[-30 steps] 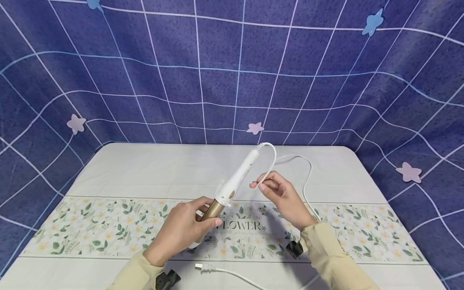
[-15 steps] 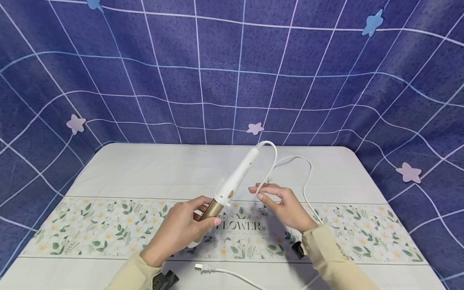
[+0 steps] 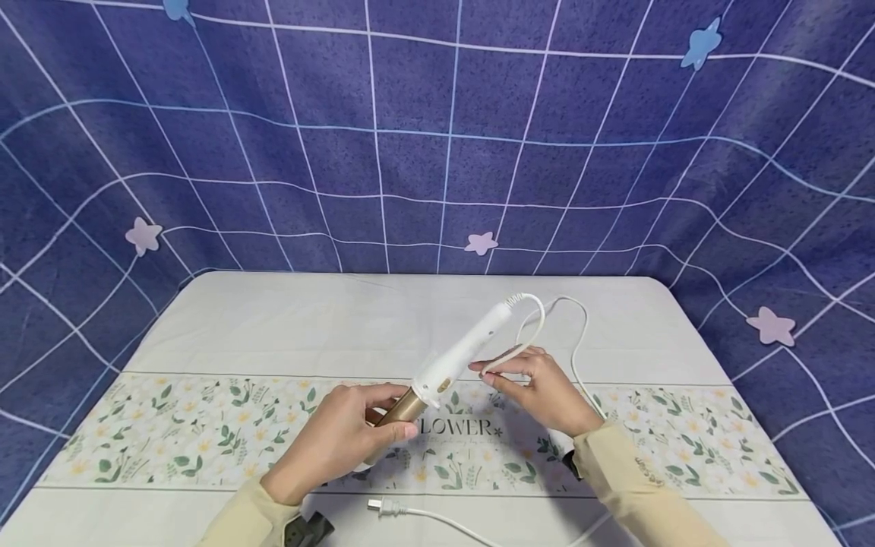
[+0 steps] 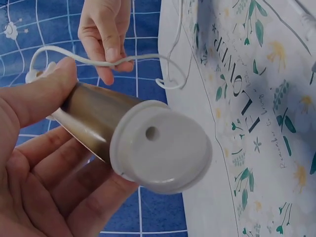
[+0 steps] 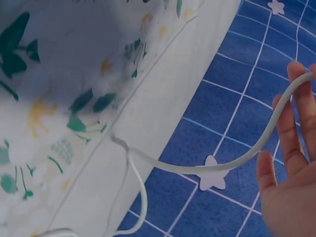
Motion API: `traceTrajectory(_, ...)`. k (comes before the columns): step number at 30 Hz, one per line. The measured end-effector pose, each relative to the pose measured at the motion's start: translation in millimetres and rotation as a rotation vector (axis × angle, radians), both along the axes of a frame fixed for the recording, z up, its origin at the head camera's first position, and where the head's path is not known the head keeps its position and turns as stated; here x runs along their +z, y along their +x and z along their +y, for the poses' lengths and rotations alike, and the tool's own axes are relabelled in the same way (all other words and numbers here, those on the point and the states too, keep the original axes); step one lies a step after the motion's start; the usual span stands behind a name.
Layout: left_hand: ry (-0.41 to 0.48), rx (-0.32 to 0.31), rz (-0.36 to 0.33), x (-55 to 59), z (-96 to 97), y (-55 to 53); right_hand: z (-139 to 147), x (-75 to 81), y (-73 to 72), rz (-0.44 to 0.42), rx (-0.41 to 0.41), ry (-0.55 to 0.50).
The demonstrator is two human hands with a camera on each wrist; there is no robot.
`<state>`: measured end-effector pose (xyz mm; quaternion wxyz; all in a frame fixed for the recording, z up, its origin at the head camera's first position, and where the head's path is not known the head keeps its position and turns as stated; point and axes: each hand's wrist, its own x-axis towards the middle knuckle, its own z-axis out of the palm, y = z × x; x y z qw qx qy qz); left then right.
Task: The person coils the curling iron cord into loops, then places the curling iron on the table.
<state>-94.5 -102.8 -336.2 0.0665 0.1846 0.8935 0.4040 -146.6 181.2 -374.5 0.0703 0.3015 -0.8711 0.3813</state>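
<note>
My left hand grips a white and gold curling iron by its gold barrel, thumb on one side and fingers on the other. The iron slants across the head view, its white handle up and to the right. In the left wrist view the white end cap faces the camera. My right hand is just right of the handle and pinches the iron's white cord lightly between thumb and fingertips. From the handle's end, the cord bends over in a loop down to those fingertips.
A white two-pin plug lies near the front of the table, its cord running off to the right. More cord curves over the table behind my right hand. A floral printed band crosses the white tablecloth. Blue gridded fabric hangs behind.
The iron's handle end has swung right and down, closer to my right hand. My right hand has dropped slightly, its fingers still on the cord. The plug has not moved.
</note>
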Motion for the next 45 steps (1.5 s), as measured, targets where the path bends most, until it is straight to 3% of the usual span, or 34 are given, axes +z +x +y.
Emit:
traceTrajectory(6,0.015,-0.097,0.021,-1.6,-3.3,-1.3,4,4.5,-0.6,-0.051,0.022,-0.006)
traceTrajectory(11,-0.022,-0.168,0.061,-2.6,-7.5,-3.0,11,7.2,-1.7,-0.085,0.02,-0.014)
traceTrajectory(13,-0.046,-0.194,0.085,-2.3,-9.2,-3.3,12,13.5,-0.3,-0.127,0.065,-0.067)
traceTrajectory(18,-0.117,-0.24,0.119,-2.0,-13.7,-4.4,14,35.1,0.9,-0.094,0.181,-0.086)
traceTrajectory(24,-0.182,-0.242,0.098,-2.7,-18.1,-3.6,21,31.8,-9.2,-0.105,0.066,0.027)
traceTrajectory(28,-0.238,-0.247,0.094,-3.9,-18.9,-4.4,20,34.5,-8.7,-0.06,0.015,0.059)
traceTrajectory(34,-0.289,-0.253,0.097,-7.5,-19.6,-6.3,20,44.3,-6.5,0.083,-0.053,0.043)
traceTrajectory(45,-0.268,-0.24,0.074,-11.9,-22.0,-6.1,16,55.7,0.9,0.246,-0.092,-0.008)
